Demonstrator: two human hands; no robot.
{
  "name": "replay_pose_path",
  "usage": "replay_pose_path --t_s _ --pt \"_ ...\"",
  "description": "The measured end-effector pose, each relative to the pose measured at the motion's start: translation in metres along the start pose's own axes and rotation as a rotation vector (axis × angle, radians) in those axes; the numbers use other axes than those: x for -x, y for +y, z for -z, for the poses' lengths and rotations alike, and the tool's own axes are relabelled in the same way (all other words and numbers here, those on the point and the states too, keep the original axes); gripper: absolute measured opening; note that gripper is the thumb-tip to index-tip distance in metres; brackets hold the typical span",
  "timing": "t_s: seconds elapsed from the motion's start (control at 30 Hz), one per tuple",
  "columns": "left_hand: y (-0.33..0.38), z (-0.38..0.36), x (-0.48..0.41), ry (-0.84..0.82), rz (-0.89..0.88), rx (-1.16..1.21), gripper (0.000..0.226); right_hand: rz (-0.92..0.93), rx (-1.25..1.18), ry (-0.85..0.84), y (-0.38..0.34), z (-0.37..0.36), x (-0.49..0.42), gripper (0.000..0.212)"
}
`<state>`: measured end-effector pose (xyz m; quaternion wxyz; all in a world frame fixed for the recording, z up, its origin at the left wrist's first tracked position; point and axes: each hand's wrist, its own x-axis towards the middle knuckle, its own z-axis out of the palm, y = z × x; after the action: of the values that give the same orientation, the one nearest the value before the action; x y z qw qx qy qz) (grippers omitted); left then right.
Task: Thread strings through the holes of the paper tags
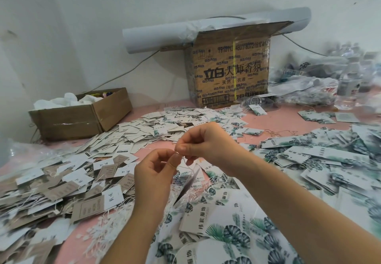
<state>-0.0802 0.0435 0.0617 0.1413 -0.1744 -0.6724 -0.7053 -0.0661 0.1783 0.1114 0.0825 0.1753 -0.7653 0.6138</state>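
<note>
One paper tag (pixel 190 182) hangs edge-on at centre from a thin string (pixel 184 160); left hand (pixel 153 173) and right hand (pixel 206 143) each keep a grip pinched on that string, likely knotting it. Next needs a steady pull. Heaped loose tags (pixel 144 132) crowd eleven o'clock, cardboard box (pixel 231 72) at twelve
</note>
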Motion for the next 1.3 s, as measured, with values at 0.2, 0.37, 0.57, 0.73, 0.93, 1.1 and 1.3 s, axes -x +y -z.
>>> replay_pose_path --t_s 0.2,0.37,0.57,0.73,0.93,1.1,1.3 --pt "-0.002 0.002 -0.004 0.071 0.061 0.032 0.037 0.023 -0.028 -0.054 -0.003 0.001 0.001 0.022" --pt "-0.005 0.002 -0.003 -0.046 0.034 -0.023 0.048 0.058 -0.002 0.051 -0.002 -0.002 -0.001 0.022" --pt "-0.012 0.0 0.0 -0.125 -0.086 -0.355 0.032 0.077 -0.118 0.198 -0.005 0.002 -0.003 0.02" --pt "-0.01 0.005 -0.002 -0.063 -0.103 -0.28 0.027 0.095 -0.114 0.261 -0.005 0.009 -0.004 0.016" --pt "0.0 0.006 -0.007 0.007 -0.002 0.053 0.029 -0.101 0.074 0.099 0.003 0.009 -0.004 0.026" --pt "0.003 0.007 -0.008 0.085 -0.004 0.109 0.031 -0.162 0.033 -0.084 0.002 0.002 -0.004 0.024" --pt "0.01 0.006 -0.01 0.082 -0.065 0.025 0.037 -0.103 0.141 -0.094 0.0 0.002 -0.002 0.019"
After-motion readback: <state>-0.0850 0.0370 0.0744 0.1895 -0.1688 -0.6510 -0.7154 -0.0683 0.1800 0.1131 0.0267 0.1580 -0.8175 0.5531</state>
